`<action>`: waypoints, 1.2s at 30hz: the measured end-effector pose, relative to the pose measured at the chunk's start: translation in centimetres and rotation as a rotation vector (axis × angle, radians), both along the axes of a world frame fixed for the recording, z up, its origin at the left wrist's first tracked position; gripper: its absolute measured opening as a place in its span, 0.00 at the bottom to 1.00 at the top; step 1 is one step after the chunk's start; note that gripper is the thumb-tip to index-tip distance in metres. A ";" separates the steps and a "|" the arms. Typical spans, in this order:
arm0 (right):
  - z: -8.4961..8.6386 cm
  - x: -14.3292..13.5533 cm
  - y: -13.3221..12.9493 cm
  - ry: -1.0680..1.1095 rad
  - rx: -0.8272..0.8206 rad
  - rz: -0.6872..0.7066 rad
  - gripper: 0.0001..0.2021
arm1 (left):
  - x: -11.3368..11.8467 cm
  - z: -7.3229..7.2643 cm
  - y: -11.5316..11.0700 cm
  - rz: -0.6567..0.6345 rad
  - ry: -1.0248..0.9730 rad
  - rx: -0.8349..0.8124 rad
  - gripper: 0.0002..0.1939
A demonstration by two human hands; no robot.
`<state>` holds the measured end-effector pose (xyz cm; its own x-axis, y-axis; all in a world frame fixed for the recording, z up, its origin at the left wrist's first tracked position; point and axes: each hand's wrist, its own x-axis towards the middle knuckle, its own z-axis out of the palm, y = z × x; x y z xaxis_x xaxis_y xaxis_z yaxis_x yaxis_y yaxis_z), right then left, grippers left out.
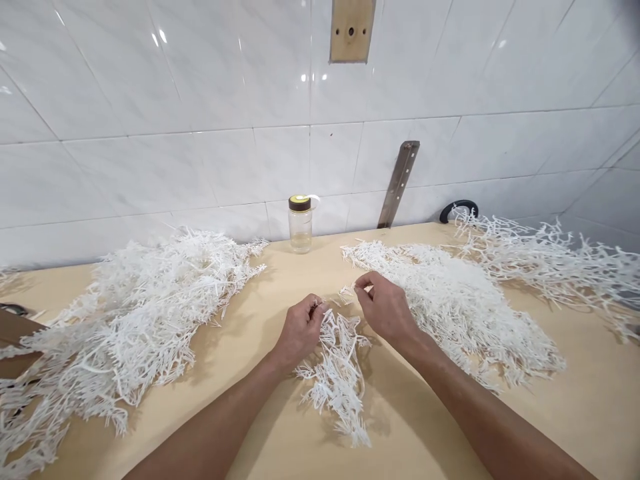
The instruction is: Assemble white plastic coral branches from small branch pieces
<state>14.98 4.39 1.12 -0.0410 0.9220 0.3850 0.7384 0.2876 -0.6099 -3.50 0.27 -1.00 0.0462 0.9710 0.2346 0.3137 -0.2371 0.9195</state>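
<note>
My left hand (302,328) is closed in a pinch on the upper end of a white branched plastic spray (340,380), whose feathery tips hang down toward the table's front. To its right, my right hand (386,308) pinches a small white branched sprig (346,293) between thumb and fingertips. The sprig points left toward my left hand, and a narrow gap separates the two hands. Just beyond my right hand lies a broad heap of similar white sprigs (460,300).
A larger pile of white branched pieces (165,307) covers the left of the wooden table (280,287). Longer bare white branches (545,257) spread at the right. Against the tiled wall stand a clear bottle (300,230), a metal strip (399,185) and a black curved object (459,208).
</note>
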 end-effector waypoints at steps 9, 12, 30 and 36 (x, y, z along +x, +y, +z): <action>1.7 -1.5 -1.9 0.052 -0.349 0.374 0.16 | 0.2 0.5 -0.3 0.026 -0.033 -0.005 0.16; 1.4 -1.7 -2.0 0.086 -0.363 0.365 0.14 | 0.3 0.8 -0.5 0.021 -0.070 -0.039 0.17; 1.7 -1.3 -2.0 0.155 -0.364 0.329 0.11 | 0.2 -0.1 0.2 0.081 -0.111 -0.050 0.14; 1.9 -1.3 -2.0 0.133 -0.385 0.339 0.11 | 0.3 0.2 0.0 0.063 -0.114 -0.054 0.15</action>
